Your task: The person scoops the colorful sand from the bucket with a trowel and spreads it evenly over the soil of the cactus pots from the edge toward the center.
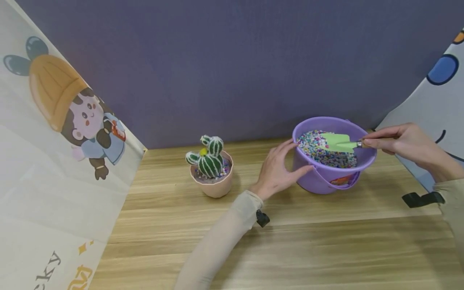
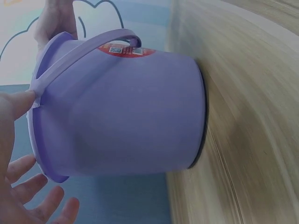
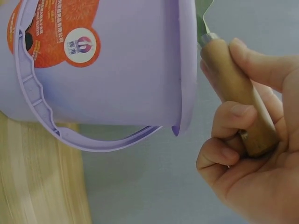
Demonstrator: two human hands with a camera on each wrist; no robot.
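A small green trowel with a wooden handle is gripped in my right hand, fingers curled round the handle. Its blade lies over the small multicoloured beads inside a purple bucket, with some beads on the blade. My left hand touches the bucket's rim on its left side. In the left wrist view the thumb rests by the handle joint, and the fingers are spread along the rim. The bucket's handle hangs down at the front, over an orange label.
Left of the bucket stands a pinkish pot with a knitted cactus and some beads round its base. Both sit on a wood-grain table. A dark blue-grey panel rises behind; printed cloths hang at both sides.
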